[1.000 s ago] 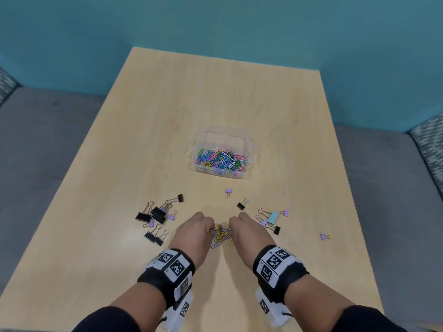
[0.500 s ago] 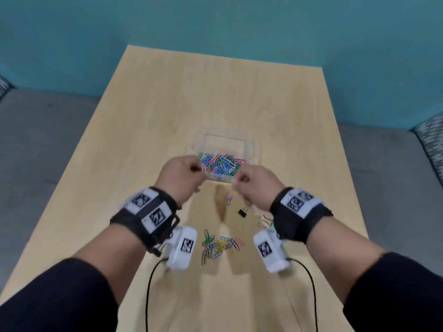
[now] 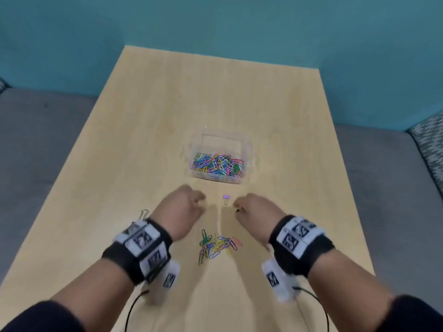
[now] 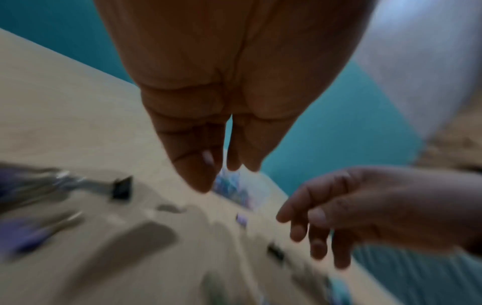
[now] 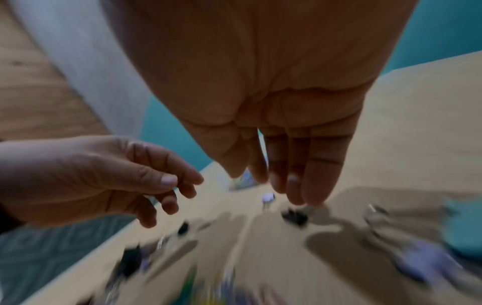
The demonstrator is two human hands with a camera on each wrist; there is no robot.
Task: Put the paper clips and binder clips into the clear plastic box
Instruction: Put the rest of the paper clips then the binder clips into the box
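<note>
The clear plastic box (image 3: 248, 149) stands mid-table with several coloured paper clips (image 3: 217, 164) heaped inside. My left hand (image 3: 197, 203) and right hand (image 3: 239, 207) hover side by side just in front of it, both empty with relaxed fingers. A small purple binder clip (image 3: 225, 199) lies between them. A loose pile of coloured paper clips (image 3: 215, 245) lies on the table between my wrists. The blurred left wrist view shows my left hand's fingers (image 4: 206, 169) pointing down near a black binder clip (image 4: 121, 187). In the right wrist view my right hand's fingers (image 5: 292, 181) hang above another black binder clip (image 5: 294, 216).
The wooden table (image 3: 148, 130) stands against a teal wall with grey seats on both sides. A binder clip's silver handle (image 3: 144, 213) shows beside my left wrist. More binder clips lie under my arms: a teal one (image 5: 467, 227) and a purple one (image 5: 427, 266).
A second ago both hands pinched paper clips from the pile; half a second ago they were at the box. Now they have drawn back toward me, empty.
</note>
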